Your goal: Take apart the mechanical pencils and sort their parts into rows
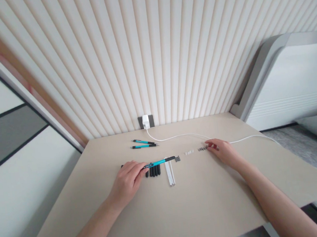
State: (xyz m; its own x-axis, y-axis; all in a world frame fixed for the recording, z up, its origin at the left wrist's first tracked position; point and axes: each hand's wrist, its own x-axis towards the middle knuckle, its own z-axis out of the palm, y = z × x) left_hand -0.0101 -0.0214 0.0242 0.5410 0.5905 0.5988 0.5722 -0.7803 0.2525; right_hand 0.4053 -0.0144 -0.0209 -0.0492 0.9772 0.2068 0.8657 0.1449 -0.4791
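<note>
My left hand (129, 178) is closed on a teal and black mechanical pencil (159, 162), held low over the beige table (201, 204) and pointing right. Under it lie several black grip sleeves (153, 170) and thin white tubes (170, 173). My right hand (222, 151) rests on the table farther right, fingertips pinched at a small cluster of dark metal parts (203, 149). A few small white pieces (189, 152) and a small grey part (177, 158) lie between the two hands.
Two more teal pencils (144, 143) lie near the back of the table. A white charger (145, 121) sits in a wall socket, its white cable (194, 134) trailing right across the table. A white and grey unit (290, 82) stands at right.
</note>
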